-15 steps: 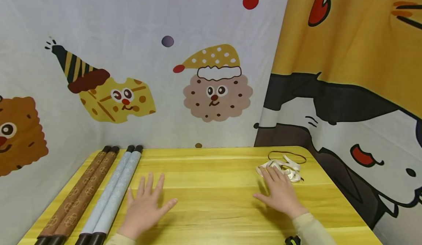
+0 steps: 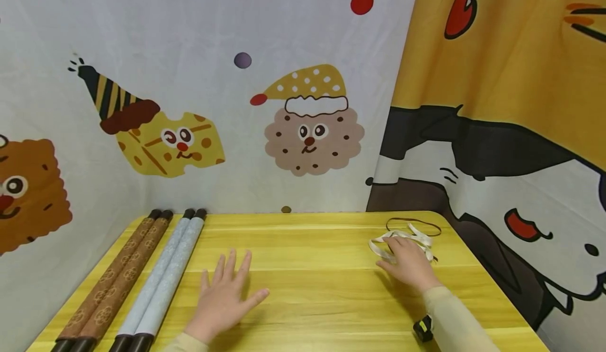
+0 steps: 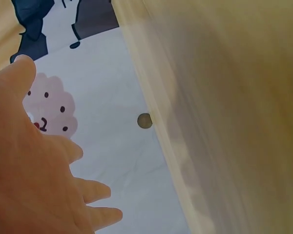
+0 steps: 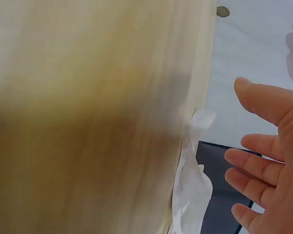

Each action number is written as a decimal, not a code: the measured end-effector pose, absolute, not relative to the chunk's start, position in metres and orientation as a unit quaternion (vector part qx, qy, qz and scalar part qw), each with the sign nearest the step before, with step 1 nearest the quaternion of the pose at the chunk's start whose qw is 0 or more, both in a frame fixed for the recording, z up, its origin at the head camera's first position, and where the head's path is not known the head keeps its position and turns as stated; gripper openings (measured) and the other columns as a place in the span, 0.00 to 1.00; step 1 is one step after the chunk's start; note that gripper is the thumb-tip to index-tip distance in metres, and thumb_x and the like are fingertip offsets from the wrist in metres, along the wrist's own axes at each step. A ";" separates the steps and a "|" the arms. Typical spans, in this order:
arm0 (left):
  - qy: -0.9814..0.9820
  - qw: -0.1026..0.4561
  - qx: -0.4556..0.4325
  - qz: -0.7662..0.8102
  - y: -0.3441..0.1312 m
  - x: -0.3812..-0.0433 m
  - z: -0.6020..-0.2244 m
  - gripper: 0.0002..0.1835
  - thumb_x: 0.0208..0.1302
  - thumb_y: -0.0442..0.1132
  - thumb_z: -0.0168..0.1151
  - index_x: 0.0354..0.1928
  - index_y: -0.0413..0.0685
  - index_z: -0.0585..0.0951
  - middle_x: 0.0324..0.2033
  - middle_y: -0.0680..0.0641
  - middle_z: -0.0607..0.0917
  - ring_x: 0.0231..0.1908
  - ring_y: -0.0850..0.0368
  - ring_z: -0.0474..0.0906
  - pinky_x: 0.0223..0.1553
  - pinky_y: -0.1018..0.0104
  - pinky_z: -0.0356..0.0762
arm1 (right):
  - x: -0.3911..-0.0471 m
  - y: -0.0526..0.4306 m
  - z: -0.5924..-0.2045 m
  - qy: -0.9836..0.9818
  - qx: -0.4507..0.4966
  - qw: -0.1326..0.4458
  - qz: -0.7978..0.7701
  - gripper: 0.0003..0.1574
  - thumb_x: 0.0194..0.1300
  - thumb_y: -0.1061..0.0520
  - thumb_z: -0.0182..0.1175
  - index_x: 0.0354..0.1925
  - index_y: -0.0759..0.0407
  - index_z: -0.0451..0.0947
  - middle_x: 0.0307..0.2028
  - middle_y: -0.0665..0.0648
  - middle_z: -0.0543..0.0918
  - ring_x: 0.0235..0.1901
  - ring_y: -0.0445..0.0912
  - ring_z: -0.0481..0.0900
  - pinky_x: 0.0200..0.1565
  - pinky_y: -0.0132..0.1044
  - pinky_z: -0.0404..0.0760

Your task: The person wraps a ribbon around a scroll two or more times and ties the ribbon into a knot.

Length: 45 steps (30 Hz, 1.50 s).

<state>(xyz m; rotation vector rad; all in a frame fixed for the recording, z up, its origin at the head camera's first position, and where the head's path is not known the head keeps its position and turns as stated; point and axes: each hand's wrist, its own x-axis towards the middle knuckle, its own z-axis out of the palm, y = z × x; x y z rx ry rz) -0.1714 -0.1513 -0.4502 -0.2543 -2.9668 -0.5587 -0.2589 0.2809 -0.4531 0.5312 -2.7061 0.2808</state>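
My right hand (image 2: 411, 263) hovers over a loose heap of white ribbon (image 2: 381, 248) at the table's right side, overlapping it in the head view. In the right wrist view its fingers (image 4: 256, 180) are apart from the ribbon (image 4: 190, 195), slightly bent with the thumb spread, and hold nothing. A thin brown cord (image 2: 416, 219) loops behind the ribbon. My left hand (image 2: 222, 302) is spread over the middle-left of the table, palm down and holding nothing. Left of it lie two light blue rolls (image 2: 163, 283) with black ends, then two brown patterned rolls (image 2: 113, 283).
The yellow wood-grain table (image 2: 303, 299) fills the lower view. A black and yellow object (image 2: 423, 329) shows beside my right sleeve (image 2: 456, 318). Printed cartoon cloth (image 2: 208, 36) hangs behind the table and along its right side.
My left hand has moved to the right, still spread. The right hand has shifted slightly right at the ribbon, and its fingers have bent down more.
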 end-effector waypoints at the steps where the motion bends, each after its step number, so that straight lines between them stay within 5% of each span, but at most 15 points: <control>1: -0.977 0.051 -0.085 -0.187 -0.149 -0.172 -0.450 0.49 0.64 0.73 0.49 0.78 0.55 0.52 0.75 0.35 0.48 0.73 0.29 0.41 0.62 0.23 0.31 | -0.261 0.281 -0.453 -0.961 0.186 0.180 0.100 0.38 0.54 0.48 0.75 0.57 0.67 0.77 0.51 0.66 0.81 0.52 0.64 0.77 0.55 0.60 0.72; 14: -0.971 0.043 -0.110 -0.207 -0.121 -0.172 -0.452 0.48 0.64 0.74 0.49 0.78 0.55 0.55 0.75 0.36 0.49 0.73 0.32 0.43 0.64 0.25 0.35 | -0.283 0.291 -0.446 -0.969 0.146 0.170 0.100 0.32 0.57 0.49 0.73 0.53 0.68 0.80 0.48 0.68 0.82 0.48 0.66 0.78 0.51 0.62 0.74; 21: -0.965 0.051 -0.129 -0.222 -0.108 -0.171 -0.451 0.48 0.64 0.72 0.51 0.77 0.53 0.56 0.75 0.35 0.50 0.73 0.32 0.44 0.64 0.26 0.37 | -0.288 0.299 -0.443 -0.977 0.109 0.147 0.105 0.27 0.58 0.51 0.72 0.52 0.65 0.81 0.50 0.68 0.82 0.56 0.71 0.72 0.50 0.71 0.70; 28: -0.965 0.050 -0.140 -0.215 -0.100 -0.171 -0.453 0.48 0.64 0.73 0.49 0.77 0.52 0.57 0.75 0.36 0.50 0.73 0.32 0.45 0.65 0.27 0.38 | -0.300 0.307 -0.440 -0.977 0.106 0.138 0.128 0.25 0.62 0.54 0.67 0.54 0.67 0.80 0.46 0.67 0.83 0.45 0.65 0.78 0.45 0.63 0.75; 45: -0.958 0.043 -0.166 -0.232 -0.082 -0.169 -0.450 0.50 0.63 0.77 0.43 0.78 0.53 0.55 0.75 0.36 0.50 0.73 0.32 0.44 0.64 0.26 0.40 | -0.326 0.308 -0.425 -0.986 0.074 0.102 0.108 0.27 0.63 0.52 0.68 0.54 0.69 0.79 0.48 0.70 0.82 0.45 0.66 0.78 0.47 0.61 0.76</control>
